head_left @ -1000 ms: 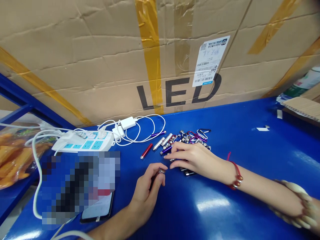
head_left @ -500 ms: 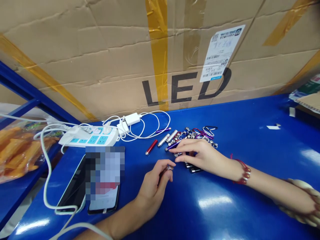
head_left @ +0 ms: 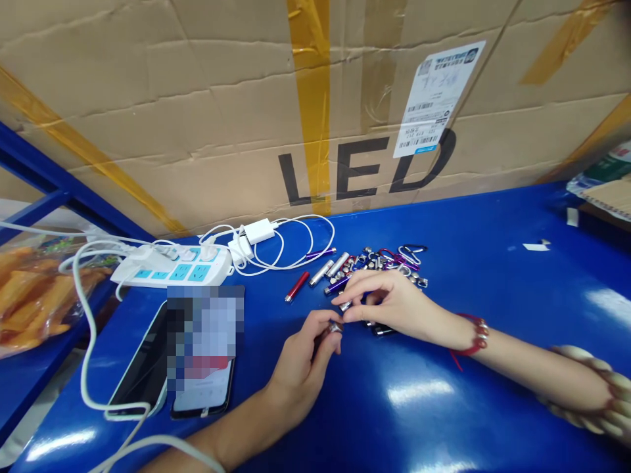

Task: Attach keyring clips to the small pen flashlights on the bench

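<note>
Change: the right hand (head_left: 400,303) has raised its fingers from lying flat on the pile of parts (head_left: 382,261) and drawn them into a pinch. It is now closer to the left hand (head_left: 298,374) than half a second ago. The left hand has kept its place.
Left grip: fingers curled shut around the small torch (head_left: 333,328), with thumb and forefinger clamping it near the tip.
Torch: a short dark cylinder with a bright silver ring at the exposed end (the rest of the body is hidden in the grip). It is held low over the table (head_left: 444,407), in front of the pile and nearly touching the right fingertips.
Right grip: thumb and forefinger closed on a silver part (head_left: 346,306), the other fingers bent loosely beneath. A red bracelet (head_left: 474,334) with beads sits on the wrist.
Part: small, metallic and rounded; its exact form is too small to tell.
Pile: slim, smooth metal barrels in silver, purple and dark finishes, mixed with wire clip rings.
Stray item: a red barrel (head_left: 297,286) lies slanted, alone, left of the pile.
Surface: the table is a glossy blue sheet with light reflections.
Backdrop: a cardboard box (head_left: 197,131) of creased brown board, with yellow tape strips, black letters "LED" and a white label.
Electrics: a power strip (head_left: 172,266) in white plastic with blue sockets, and a white charger (head_left: 259,231) among coiled white cable.
Front left: two phones (head_left: 142,364), flat dark slabs lying side by side.
</note>
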Tool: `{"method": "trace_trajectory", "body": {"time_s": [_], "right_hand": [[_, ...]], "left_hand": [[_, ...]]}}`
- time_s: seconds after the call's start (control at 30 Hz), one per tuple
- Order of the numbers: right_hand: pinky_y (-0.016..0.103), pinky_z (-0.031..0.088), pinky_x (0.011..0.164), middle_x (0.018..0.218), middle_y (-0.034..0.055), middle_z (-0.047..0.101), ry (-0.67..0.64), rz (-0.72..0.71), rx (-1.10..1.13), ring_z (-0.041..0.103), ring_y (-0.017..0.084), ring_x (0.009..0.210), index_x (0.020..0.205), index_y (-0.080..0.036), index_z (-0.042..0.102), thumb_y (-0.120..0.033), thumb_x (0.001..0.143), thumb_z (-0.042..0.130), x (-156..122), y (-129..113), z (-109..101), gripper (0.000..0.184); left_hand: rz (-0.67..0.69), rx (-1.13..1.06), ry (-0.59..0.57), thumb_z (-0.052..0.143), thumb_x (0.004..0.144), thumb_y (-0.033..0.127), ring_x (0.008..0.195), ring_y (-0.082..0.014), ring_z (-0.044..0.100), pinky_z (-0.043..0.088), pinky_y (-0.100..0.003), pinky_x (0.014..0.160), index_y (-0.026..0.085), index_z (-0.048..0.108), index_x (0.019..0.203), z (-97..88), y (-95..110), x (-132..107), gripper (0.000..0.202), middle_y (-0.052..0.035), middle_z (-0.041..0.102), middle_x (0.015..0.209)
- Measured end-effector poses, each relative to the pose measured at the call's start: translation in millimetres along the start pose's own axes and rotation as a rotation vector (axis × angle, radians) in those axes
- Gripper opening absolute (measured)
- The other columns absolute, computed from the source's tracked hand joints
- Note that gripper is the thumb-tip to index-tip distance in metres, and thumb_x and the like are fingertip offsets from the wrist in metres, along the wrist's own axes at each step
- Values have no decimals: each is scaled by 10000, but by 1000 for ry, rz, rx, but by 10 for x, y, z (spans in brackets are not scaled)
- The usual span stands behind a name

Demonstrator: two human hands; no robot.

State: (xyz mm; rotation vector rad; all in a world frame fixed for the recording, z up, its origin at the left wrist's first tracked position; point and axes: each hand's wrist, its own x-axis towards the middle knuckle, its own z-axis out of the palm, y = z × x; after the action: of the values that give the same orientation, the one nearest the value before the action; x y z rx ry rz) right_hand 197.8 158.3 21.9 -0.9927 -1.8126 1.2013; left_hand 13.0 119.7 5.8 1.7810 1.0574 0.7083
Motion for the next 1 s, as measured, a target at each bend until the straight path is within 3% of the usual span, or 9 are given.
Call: {"method": "trace_trajectory", "body": {"time_s": [0.17,0.33,0.43,0.73,1.0], "right_hand": [[177,401,484,713,13,591,-61,-17,10,528,79,607,849,-159,699,-277,700,696,-17,-19,6,189],[244,458,684,802,30,592,-104,-212,-109,542,103,744,915,-193,690,-189,795,600,-40,-102,3,150],[253,461,710,816,33,592,-104,-258,-154,546,103,765,926,-201,685,-171,827,554,-51,-129,11,166],[214,436,559,721,34,648,-79,-57,-96,563,101,622,795,-137,689,-261,744,655,-51,-147,-24,138],[203,403,521,650,19,610,-77,-111,-148,518,83,568,713,-142,693,-263,751,649,-80,-179,-13,135]], "left_hand": [[9,25,22,341,889,230,570,-79,448,346,-191,563,183,423,927,2,-32,-16,102,38,509,671],[-18,45,59,331,888,254,565,-84,440,338,-201,550,172,431,795,8,-31,-27,160,29,493,647],[-34,34,61,332,888,266,555,-81,428,338,-201,548,171,424,762,14,-20,-19,182,29,491,643],[22,11,72,340,888,258,578,-86,459,354,-202,577,182,390,839,27,-28,-38,103,32,514,650],[97,34,46,340,896,237,606,-81,487,376,-186,596,172,438,914,19,-26,-32,119,22,541,676]]}}
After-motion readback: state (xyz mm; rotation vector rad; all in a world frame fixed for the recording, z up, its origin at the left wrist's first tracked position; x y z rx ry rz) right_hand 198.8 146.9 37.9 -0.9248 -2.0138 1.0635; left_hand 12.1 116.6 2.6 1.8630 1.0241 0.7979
